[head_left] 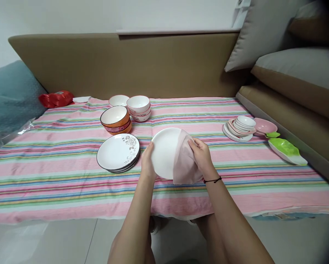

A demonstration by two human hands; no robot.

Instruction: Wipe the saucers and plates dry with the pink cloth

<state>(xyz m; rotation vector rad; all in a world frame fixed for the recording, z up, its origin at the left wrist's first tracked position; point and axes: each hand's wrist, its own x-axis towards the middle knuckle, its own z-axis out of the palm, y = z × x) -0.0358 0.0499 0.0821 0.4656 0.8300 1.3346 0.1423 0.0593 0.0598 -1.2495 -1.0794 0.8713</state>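
Observation:
A white plate (163, 154) is held up in front of me over the striped cloth. My left hand (148, 161) grips its left rim, thumb along the edge. A pale pink cloth (184, 163) drapes over the plate's right part, and my right hand (202, 156) pinches the cloth against the right rim. My right wrist wears a dark cord bracelet. Just left of my left hand lies a stack of dark-rimmed plates (116, 152) with a floral print. The underside of the held plate is hidden.
Stacked orange and red bowls (116, 121) and white floral bowls (139, 106) stand behind the plates. To the right sit small dishes (240, 128), a pink bowl (265, 126) and a green leaf-shaped dish (287, 150). A red package (56, 99) lies back left; grey cushions (304, 69) rise right.

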